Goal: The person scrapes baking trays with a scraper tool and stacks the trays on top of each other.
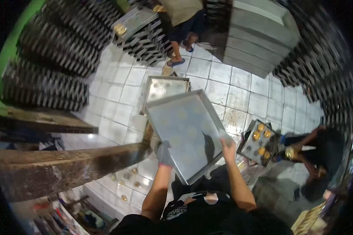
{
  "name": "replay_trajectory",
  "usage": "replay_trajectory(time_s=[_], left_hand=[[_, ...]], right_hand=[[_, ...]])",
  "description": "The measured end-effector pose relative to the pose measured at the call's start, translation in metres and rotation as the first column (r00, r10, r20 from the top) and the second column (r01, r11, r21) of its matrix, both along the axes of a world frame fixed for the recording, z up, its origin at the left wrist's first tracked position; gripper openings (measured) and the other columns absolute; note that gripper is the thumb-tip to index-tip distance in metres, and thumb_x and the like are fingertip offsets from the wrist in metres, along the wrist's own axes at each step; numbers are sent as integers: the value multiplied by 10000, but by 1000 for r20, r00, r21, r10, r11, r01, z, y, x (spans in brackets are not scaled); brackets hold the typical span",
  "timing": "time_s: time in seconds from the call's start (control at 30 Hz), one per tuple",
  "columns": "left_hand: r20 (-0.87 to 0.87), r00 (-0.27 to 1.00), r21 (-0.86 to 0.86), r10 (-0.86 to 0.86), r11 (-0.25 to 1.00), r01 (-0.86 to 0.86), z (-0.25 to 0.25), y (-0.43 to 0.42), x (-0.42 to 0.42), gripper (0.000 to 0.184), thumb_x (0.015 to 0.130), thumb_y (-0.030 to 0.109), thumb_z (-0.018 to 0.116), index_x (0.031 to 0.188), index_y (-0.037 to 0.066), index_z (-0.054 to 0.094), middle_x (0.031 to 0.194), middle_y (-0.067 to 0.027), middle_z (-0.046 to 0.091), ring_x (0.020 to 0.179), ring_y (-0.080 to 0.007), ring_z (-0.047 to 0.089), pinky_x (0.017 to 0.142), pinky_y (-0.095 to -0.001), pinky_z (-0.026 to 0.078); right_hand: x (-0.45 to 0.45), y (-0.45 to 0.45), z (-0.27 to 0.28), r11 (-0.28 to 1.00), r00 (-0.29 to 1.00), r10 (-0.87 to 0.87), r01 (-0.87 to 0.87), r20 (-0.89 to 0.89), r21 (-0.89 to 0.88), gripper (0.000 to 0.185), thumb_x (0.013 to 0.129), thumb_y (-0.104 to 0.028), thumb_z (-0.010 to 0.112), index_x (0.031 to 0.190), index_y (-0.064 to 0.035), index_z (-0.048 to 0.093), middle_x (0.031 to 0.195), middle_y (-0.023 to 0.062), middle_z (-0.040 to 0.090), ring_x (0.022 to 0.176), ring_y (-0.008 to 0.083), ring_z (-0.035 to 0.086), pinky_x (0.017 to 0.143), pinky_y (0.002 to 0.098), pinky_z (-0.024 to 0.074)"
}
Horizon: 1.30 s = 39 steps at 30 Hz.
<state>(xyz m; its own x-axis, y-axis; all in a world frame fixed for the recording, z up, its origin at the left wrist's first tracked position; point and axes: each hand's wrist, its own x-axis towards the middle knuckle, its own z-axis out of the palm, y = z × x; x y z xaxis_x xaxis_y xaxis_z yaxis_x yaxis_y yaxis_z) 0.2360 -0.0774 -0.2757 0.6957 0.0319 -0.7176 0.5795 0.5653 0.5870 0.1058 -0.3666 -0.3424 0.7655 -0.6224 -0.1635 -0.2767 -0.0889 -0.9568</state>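
A large rectangular metal baking tray (180, 125) is held up in front of my body, tilted, with faint round marks on its bare surface. My left hand (165, 154), in a grey glove, grips the tray's near left edge. My bare right hand (227, 150) is closed on its right edge, thumb towards the inside. Behind the held tray, another metal tray (166, 87) lies low over the floor, partly hidden by it.
Tall stacks of trays (59, 39) line the left wall; more stand at right. A wooden beam (74, 168) juts in from the left. One person (184, 23) stands at the back. Another person (321, 156) crouches at right by a tray with round baked pieces (259, 143).
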Motion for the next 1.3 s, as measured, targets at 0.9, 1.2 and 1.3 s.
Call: replay_trajectory(time_s=[0.9,1.2,1.3], left_hand=[[-314,872,-406,375,777,-480,-447,-24,266,351,750,38,562,1095,-22,587,1119,-223,627,1197,-417,598,1076,-638,481],[-336,907,-434,254,813,-388,-489,-26,255,259,888,43,608,1137,-27,594,1217,-233,631,1177,-395,625,1088,-549,524],[-320,942,-417,100,878,-235,-448,-15,266,317,962,189,619,1218,5,585,1273,-195,636,1208,-357,627,1066,-531,532]], right_hand=[[69,40,-120,979,842,-70,162,-535,127,214,917,-116,791,1039,12,670,957,38,717,840,137,661,817,299,524],[128,84,-120,945,858,36,138,-512,296,274,928,-195,783,983,50,673,929,56,694,834,146,605,780,335,492],[133,96,-153,914,854,-96,279,-511,294,269,918,-184,788,1033,40,694,965,69,707,883,162,630,828,346,507]])
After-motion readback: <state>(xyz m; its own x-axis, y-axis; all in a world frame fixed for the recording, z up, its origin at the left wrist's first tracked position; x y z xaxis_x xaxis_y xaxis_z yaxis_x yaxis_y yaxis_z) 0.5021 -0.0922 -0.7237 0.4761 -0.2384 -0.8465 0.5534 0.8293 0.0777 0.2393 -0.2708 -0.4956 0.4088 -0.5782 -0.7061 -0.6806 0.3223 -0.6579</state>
